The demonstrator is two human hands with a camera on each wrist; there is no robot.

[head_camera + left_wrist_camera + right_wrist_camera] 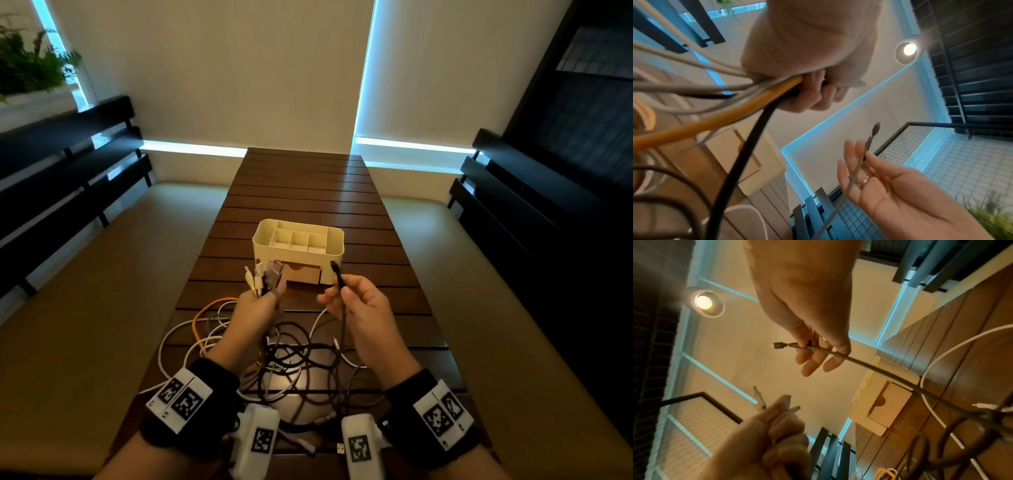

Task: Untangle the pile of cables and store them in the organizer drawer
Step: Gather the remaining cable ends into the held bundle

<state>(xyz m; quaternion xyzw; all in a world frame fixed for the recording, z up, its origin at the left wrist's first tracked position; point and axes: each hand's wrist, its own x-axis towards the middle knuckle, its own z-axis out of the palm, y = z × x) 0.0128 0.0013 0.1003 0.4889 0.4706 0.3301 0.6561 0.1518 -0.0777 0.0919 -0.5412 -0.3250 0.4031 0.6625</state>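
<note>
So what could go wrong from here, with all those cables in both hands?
The dark cable pinched by the right hand still runs into the tangled pile; pulling might tighten knots. The left hand grips many plug ends together, so some could slip. The organizer's drawer looks closed.

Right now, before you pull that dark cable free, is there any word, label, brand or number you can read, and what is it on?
No readable text in any view.
Wrist bands and wrist cameras: black-and-white square marker patterns only, no letters or digits.
White organizer: no print visible.
Cable plugs in the left hand and right hand: too small and blurred to tell.
</note>
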